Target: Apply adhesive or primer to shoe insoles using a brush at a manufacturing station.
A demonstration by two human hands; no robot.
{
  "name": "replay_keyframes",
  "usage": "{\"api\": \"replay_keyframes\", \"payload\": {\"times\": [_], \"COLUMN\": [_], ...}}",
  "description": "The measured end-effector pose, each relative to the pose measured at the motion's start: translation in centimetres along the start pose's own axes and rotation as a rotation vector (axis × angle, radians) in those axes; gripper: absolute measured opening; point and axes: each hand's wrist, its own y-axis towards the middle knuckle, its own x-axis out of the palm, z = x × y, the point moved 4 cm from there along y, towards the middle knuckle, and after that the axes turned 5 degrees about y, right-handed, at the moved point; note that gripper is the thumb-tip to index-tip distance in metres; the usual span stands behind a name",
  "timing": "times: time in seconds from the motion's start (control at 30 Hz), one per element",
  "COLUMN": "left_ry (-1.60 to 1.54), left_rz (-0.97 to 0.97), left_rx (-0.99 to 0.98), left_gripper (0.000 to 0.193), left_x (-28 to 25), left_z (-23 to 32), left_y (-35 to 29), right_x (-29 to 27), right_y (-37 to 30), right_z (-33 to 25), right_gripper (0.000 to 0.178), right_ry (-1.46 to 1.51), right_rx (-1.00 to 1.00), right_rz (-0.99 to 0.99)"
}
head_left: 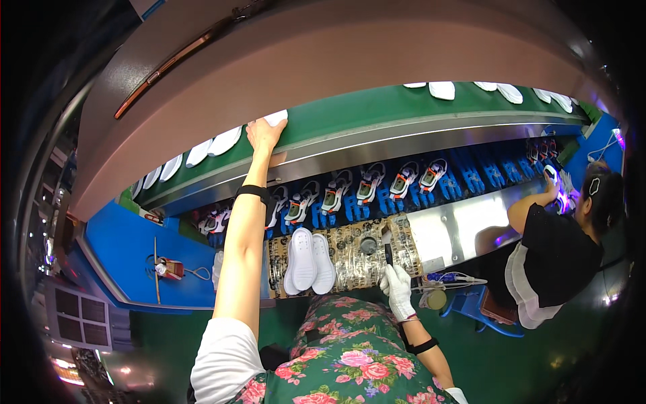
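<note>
Green conveyor belt (377, 111) runs in a curve across the upper part of the view, and white soles lie on it in a row, some at the left (214, 143) and some far at the right (442, 89). Below it, a lower line carries shoes on blue holders (367, 187), one beside another. The left hand (264, 133) is stretched far up to the belt, with fingers spread and laid on a white sole (276, 118) at the belt edge (I cannot tell if it really grips it or only touches). The right hand (397, 286), in a white glove, is closed around a dark brush (387, 244) that stands almost upright over the work mat (350, 262) with a printed pattern. On this mat, a pair of white soles (308, 261) lies side by side, touching, just left of the brush. A small round dark pot (368, 245) sits near the brush tip. At the right, another person in a black shirt (562, 252) reaches to the lower line.
</note>
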Motion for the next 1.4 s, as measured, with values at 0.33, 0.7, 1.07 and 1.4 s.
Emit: {"api": "replay_keyframes", "payload": {"times": [0.33, 0.7, 1.07, 1.4], "left_ry": [-0.056, 0.251, 0.349, 0.056], "left_rz": [0.216, 0.145, 0.195, -0.223], "left_rx": [-0.018, 0.050, -0.076, 0.441], "left_gripper": [0.099, 0.071, 0.059, 0.048], "left_x": [-1.9, -8.0, -8.0, -1.9], "left_z": [-1.9, -8.5, -8.8, 2.0], "left_y": [-0.9, 2.2, 2.1, -0.7], "right_x": [-2.4, -4.0, -1.7, -1.5], "right_y": [2.6, 0.3, 0.3, 1.7], "right_z": [-0.1, -0.5, -0.9, -0.4], "right_gripper": [0.028, 0.029, 0.031, 0.027], "right_ry": [-0.051, -0.044, -0.066, -0.095], "right_rx": [-0.055, -0.035, 0.023, -0.022], "right_rz": [0.013, 0.067, 0.025, 0.043]}}
